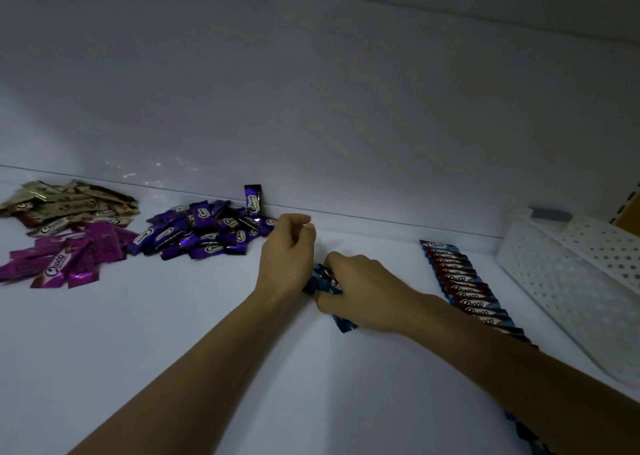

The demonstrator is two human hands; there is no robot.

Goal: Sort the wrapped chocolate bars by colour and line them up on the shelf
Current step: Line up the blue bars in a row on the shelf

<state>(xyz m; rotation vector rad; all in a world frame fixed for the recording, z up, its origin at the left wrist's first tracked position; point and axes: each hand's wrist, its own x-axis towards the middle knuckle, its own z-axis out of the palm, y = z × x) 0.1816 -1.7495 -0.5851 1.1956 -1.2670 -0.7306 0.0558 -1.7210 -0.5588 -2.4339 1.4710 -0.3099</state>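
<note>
Nearest you, the row of lined-up bars (465, 290) runs along the white shelf (242, 350). Its closest stretch is hidden under your right forearm, and only scraps of blue wrapper show again past the arm at the frame's lower edge. Each bar in that row has a brown face between blue ends and reads "Choco" in white script; the smaller print is too fine to make out. Just left of the row, your right hand (363, 292) has its fingers clenched around a small bundle of blue bars (317, 283). The hand covers most of the bundle, so you cannot count the bars or read them. Left of the row again and a little further back, your left hand (285, 250) shows only its back, with the fingers curled away from you. You cannot tell whether they hold anything. Right of the row stands a white perforated basket (554, 281), cut off by the frame edge. Far left of the row lie three loose heaps, all marked "Choco": the magenta pile (69, 257), behind it the gold pile (69, 202), and nearer the row the purple pile (204, 235). Furthest back, one purple bar (252, 200) stands upright against the shelf's back wall (346, 125).
</note>
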